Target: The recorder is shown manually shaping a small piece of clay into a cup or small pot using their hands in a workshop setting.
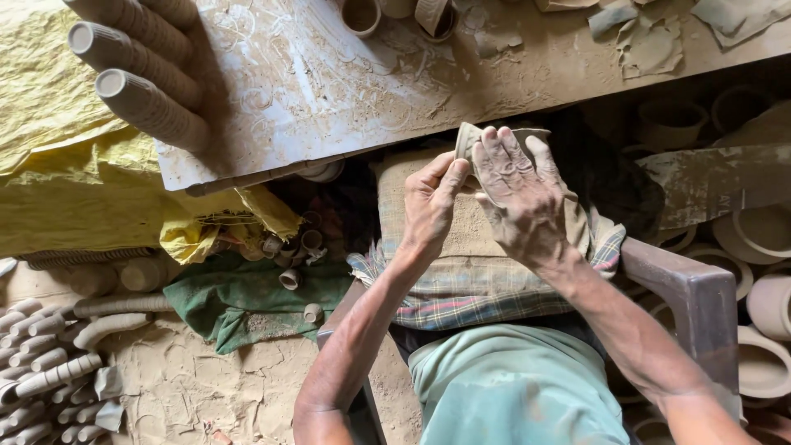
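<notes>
Both of my hands meet over my lap on a small grey clay cup. My left hand pinches the cup's near side with thumb and fingers. My right hand lies across the cup from the right, fingers spread over its top, hiding most of it. The cup sits just below the edge of a dusty clay-smeared wooden board. A checked cloth covers my lap beneath the hands.
Stacks of nested clay cups lie on the board's left end over yellow plastic sheet. More cup stacks rest on the dusty floor at lower left, near a green cloth. Larger clay pots crowd the right. A dark chair arm stands by my right forearm.
</notes>
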